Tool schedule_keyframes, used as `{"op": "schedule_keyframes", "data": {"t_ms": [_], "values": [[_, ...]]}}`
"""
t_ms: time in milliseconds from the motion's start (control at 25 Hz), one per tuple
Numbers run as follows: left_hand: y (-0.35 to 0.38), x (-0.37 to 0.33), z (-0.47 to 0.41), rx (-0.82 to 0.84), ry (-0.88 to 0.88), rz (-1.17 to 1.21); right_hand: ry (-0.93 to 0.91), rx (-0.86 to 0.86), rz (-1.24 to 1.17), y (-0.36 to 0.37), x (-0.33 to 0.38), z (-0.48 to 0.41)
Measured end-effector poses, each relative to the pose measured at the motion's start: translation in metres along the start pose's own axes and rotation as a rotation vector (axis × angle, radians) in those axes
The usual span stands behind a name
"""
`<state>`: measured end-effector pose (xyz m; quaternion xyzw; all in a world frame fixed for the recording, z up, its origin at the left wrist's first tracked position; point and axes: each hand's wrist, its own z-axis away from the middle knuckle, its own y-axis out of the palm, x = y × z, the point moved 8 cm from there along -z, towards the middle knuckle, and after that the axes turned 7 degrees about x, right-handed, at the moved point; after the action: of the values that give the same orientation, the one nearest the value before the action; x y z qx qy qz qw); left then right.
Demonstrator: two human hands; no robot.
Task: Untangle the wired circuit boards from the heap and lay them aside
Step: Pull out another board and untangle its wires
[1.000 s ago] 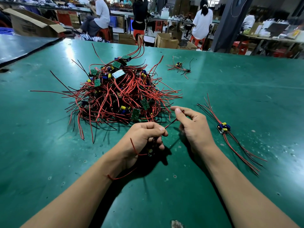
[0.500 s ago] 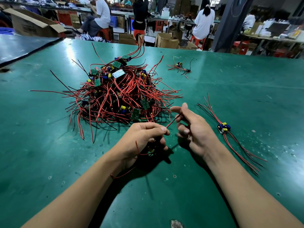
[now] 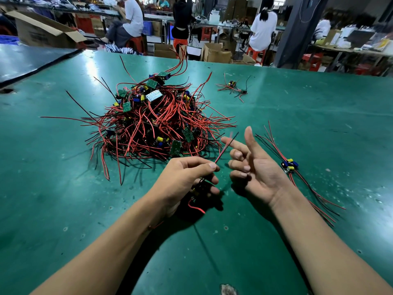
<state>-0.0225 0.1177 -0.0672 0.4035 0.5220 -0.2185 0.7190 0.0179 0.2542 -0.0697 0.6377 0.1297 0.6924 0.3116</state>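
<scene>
One board [image 3: 196, 189] is free of the heap [image 3: 153, 124], mostly hidden under the left grip [image 3: 182, 179], which pinches its wires [image 3: 223, 151] between thumb and forefinger. The right grip [image 3: 255, 167] is open, palm up, fingers loosely bent, holding nothing; the wire ends pass by its forefinger. The step seems to be straightening the leads. Next, the board needs carrying right and laying beside the sorted board [image 3: 289, 165] on the table [image 3: 63, 209], wires clear of the heap
</scene>
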Motion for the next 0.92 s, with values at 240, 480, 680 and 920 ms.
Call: {"op": "schedule_keyframes", "data": {"t_ms": [240,480,680,920], "values": [[-0.004,-0.013,0.004,-0.059,0.13,-0.016,-0.182,-0.114,0.665,-0.003,0.002,0.006],[-0.011,-0.04,0.006,-0.174,0.383,0.01,-0.371,0.143,1.234,0.041,-0.01,0.017],[-0.01,-0.045,0.009,-0.172,0.401,0.076,-0.491,0.069,1.341,0.048,-0.007,0.023],[-0.025,-0.04,0.01,-0.294,0.351,0.133,-0.598,-0.02,0.965,0.047,0.007,0.033]]}}
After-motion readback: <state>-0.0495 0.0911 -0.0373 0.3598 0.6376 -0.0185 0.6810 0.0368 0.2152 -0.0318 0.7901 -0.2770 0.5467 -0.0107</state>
